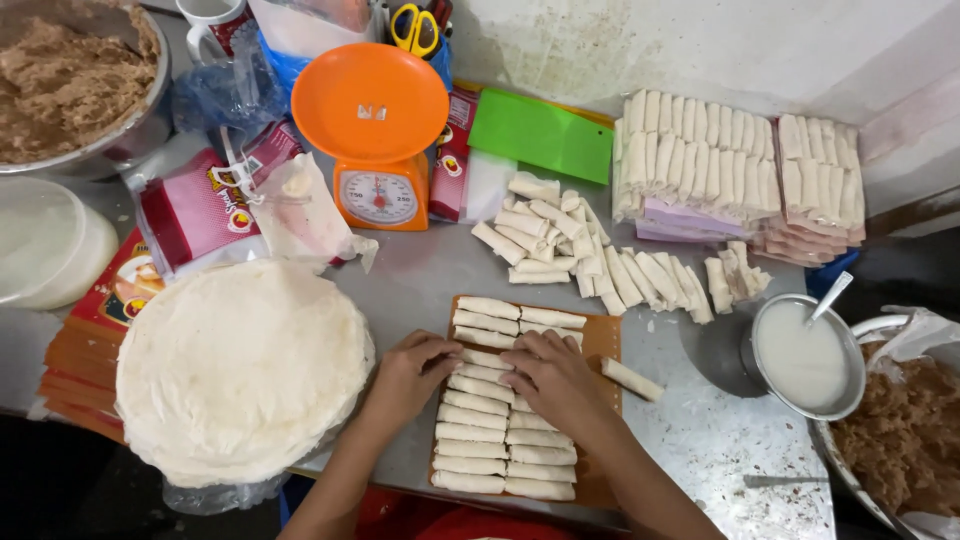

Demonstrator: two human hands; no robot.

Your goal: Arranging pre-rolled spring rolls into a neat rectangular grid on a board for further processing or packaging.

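Here, left hand (408,372) and right hand (553,377) press flat on rolls (482,359), seemingly ungripped; rolls' long axes left-right.

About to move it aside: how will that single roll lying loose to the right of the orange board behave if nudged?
The loose roll looks cylindrical, so it would probably roll on the smooth metal table. It seems small and light. Its thin wrapper suggests it is soft and could dent or unwrap under a firm pinch.

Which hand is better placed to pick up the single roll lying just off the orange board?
Probably the right hand: the loose roll lies on its side. The left hand rests across the board.
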